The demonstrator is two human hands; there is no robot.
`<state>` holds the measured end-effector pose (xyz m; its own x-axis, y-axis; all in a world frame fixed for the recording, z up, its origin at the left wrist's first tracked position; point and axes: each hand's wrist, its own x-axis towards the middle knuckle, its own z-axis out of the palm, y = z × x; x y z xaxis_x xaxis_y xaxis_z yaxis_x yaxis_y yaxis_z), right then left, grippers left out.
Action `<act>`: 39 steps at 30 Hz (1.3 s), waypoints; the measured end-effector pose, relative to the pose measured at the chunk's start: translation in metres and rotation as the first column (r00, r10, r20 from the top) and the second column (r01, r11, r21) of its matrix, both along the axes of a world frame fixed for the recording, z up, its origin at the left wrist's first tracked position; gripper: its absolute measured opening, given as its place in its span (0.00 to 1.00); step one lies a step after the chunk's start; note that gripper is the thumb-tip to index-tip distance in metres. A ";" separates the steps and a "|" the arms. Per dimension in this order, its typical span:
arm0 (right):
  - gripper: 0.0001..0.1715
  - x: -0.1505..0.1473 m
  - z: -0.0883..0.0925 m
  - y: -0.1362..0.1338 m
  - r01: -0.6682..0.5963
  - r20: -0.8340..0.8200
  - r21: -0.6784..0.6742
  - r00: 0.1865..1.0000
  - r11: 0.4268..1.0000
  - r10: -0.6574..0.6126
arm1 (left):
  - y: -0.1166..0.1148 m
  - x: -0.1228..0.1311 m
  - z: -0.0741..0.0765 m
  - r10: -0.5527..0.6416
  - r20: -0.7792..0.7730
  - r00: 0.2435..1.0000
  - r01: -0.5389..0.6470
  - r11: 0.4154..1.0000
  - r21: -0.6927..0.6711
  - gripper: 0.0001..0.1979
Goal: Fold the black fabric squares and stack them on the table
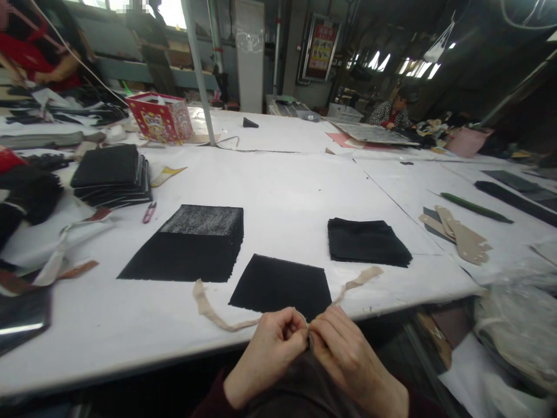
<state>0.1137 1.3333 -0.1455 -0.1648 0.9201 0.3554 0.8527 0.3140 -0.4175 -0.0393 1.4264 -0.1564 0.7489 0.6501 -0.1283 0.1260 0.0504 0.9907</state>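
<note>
My left hand (276,347) and my right hand (348,351) meet at the table's near edge, fingers pinched on a beige fabric strip (213,313). One loose end trails left over the white table; the other end lies to the right, by a black stack. Between my fingertips the strip is mostly hidden. Just beyond my hands lies a black fabric panel (285,284). Behind it to the left is a pile of black panels (187,252) with a greyish speckled band on top. A stack of black fabric pieces (368,241) sits to the right.
Pink thread snips (149,212) lie near a tall black stack (108,174) at left. A red patterned box (159,119) stands beside a pole (200,75). Beige templates (463,232) and a dark green tapered object (476,207) lie right. Plastic-wrapped material (517,331) bulges at lower right. Other people work farther back.
</note>
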 end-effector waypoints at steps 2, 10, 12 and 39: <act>0.10 -0.001 -0.002 0.000 0.024 -0.024 0.021 0.999 0.999 -0.024 | 0.000 0.001 -0.001 0.007 -0.002 1.000 -0.007 1.000 -0.018 0.05; 0.09 -0.008 -0.010 -0.001 0.296 -0.402 -0.141 0.855 0.945 -0.328 | -0.005 0.008 0.009 0.083 -0.068 0.994 -0.072 0.986 0.150 0.06; 0.09 -0.008 -0.014 -0.002 0.301 -0.519 -0.339 0.730 0.891 -0.444 | -0.006 0.009 0.006 0.090 -0.072 0.993 -0.075 0.978 0.195 0.06; 0.09 -0.001 -0.007 -0.002 0.091 0.074 0.157 0.992 0.983 -0.103 | -0.004 0.020 -0.010 0.089 0.108 0.990 -0.042 0.924 -0.381 0.07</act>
<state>0.1130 1.3308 -0.1522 -0.1117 0.8690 0.4821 0.9113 0.2831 -0.2991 -0.0198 1.4224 -0.1663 0.7316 0.6193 -0.2850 -0.0095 0.4272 0.9041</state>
